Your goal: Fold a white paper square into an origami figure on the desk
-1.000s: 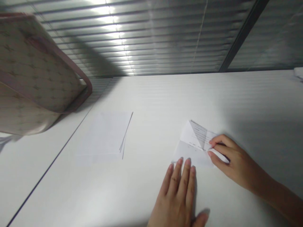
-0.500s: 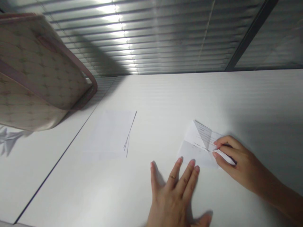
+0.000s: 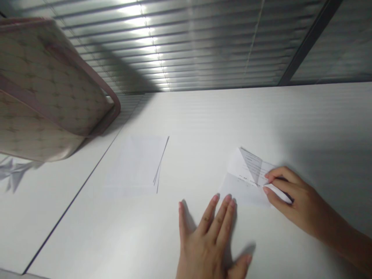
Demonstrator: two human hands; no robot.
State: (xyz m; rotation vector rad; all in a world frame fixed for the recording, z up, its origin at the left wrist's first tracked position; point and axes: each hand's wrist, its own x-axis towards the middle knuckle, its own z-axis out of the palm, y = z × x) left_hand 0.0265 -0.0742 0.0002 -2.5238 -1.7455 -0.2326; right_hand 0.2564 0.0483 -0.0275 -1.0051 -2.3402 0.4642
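A sheet of white paper (image 3: 244,193), with printed text on one face and crossing creases, lies on the table right of the middle. One corner of it is folded over into a triangle. My right hand (image 3: 293,197) pinches a raised flap at the paper's right side between thumb and fingers. Flat on the table, fingers spread, my left hand (image 3: 209,240) rests with its fingertips at the paper's lower left edge. Its thumb is stretched out to the right.
A stack of white paper sheets (image 3: 133,162) lies to the left on the white table (image 3: 197,120). A quilted bag with pink handles (image 3: 52,93) stands at the far left, with a folded paper shape (image 3: 13,172) below it. Window blinds (image 3: 188,46) run behind the table.
My left hand has slid a little to the left along the paper's lower edge. My right hand keeps its pinch on the flap, almost unmoved.
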